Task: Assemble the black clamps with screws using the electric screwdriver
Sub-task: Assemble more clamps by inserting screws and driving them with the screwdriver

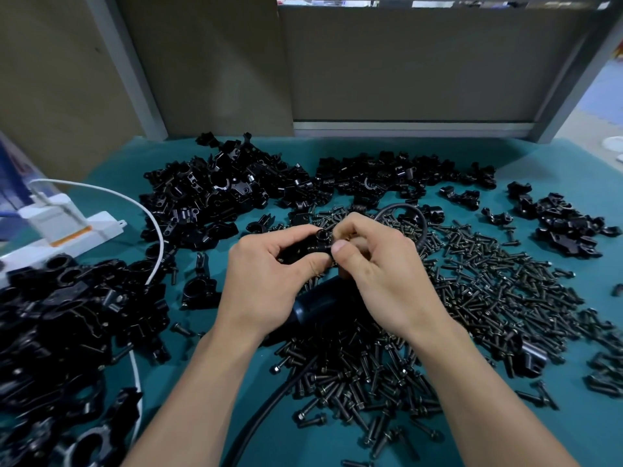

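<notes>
A black clamp [317, 246] is gripped in the left hand [269, 274] above the table's middle, and a screw, mostly hidden, appears to be pinched against it by the right hand [377, 264]. Hand-starting is judged to be under way. Next, the electric screwdriver [320, 306], lying beneath amid loose screws [488, 281], must be taken up and aligned.

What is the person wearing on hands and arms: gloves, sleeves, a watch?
Nothing that shows. The left hand and right hand are bare, no gloves or rings. The left forearm and right forearm are bare to the picture's lower edge: no sleeves, watch or bands.
</notes>
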Tool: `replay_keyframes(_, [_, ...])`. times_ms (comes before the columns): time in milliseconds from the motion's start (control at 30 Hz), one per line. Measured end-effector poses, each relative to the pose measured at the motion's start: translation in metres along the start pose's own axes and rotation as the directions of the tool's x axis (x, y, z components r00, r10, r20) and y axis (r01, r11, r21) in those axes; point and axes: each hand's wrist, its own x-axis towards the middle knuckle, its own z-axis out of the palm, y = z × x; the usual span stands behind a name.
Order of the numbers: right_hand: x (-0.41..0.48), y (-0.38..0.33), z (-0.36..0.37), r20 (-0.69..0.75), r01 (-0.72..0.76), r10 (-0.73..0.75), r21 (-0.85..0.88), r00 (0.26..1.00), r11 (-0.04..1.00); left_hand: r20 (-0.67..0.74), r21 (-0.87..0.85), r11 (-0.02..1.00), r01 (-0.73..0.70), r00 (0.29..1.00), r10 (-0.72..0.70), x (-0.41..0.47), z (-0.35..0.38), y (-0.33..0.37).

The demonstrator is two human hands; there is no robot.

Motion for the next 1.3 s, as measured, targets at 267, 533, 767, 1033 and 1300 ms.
replay_keyframes(267, [0.002, -0.002, 0.004, -0.083, -0.006, 0.001, -0.068, 0.997, 0.998, 0.015, -0.009, 1.0, -0.029, 0.999, 0.029, -0.004, 0.003, -0.001])
replay_keyframes(533, [0.003, -0.004, 0.0, -0.075, -0.04, 0.036, -0.051, 0.997, 0.998, 0.105, -0.144, 0.989, -0.023, 0.994, 0.038, 0.0, 0.007, 0.002])
replay_keyframes(767, [0.002, -0.008, -0.017, -0.206, -0.25, 0.22, -0.132, 0.954, 0.959, -0.242, -0.051, 0.999, 0.013, 0.97, -0.025, 0.006, 0.003, -0.014])
replay_keyframes(1033, [-0.04, 0.005, -0.029, -0.097, -0.665, 0.658, -0.16, 0.746, 0.73, -0.309, -0.101, 0.98, 0.173, 0.93, -0.197, 0.018, -0.005, -0.04])
replay_keyframes(1300, [-0.026, -0.017, 0.008, -0.066, -0.758, 0.757, 0.023, 0.65, 0.652, -0.012, 0.234, 0.953, 0.194, 0.98, -0.197, 0.007, 0.008, -0.034])
